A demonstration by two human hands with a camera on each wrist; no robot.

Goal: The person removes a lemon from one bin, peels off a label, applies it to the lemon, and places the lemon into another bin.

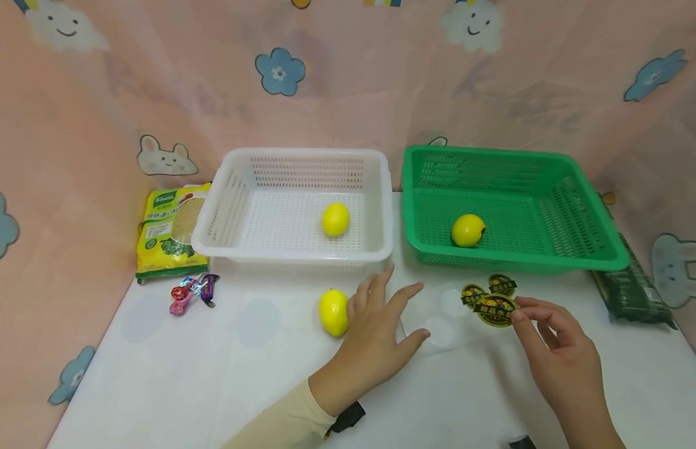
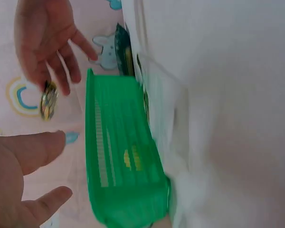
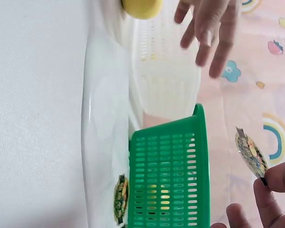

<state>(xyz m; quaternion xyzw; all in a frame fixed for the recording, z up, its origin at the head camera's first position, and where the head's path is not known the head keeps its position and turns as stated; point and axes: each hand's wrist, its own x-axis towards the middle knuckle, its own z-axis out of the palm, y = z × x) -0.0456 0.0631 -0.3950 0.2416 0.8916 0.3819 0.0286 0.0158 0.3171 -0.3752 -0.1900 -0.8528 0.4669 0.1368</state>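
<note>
Pinching a round sticker point(image 1: 496, 310), the right hand point(image 1: 555, 349) hovers while the spread left hand point(image 1: 376, 333) touches the last lemon point(image 1: 333, 312) on the surface point(image 1: 185, 374); each basket already holds one.

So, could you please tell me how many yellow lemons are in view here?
3: one yellow lemon in the white plastic basket, one in the green plastic basket, and one on the white table beside the left hand. None appears hidden.

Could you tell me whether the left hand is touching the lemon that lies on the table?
Cannot tell: in the head view the left hand overlaps the lemon, showing neither gap nor contact.
</note>
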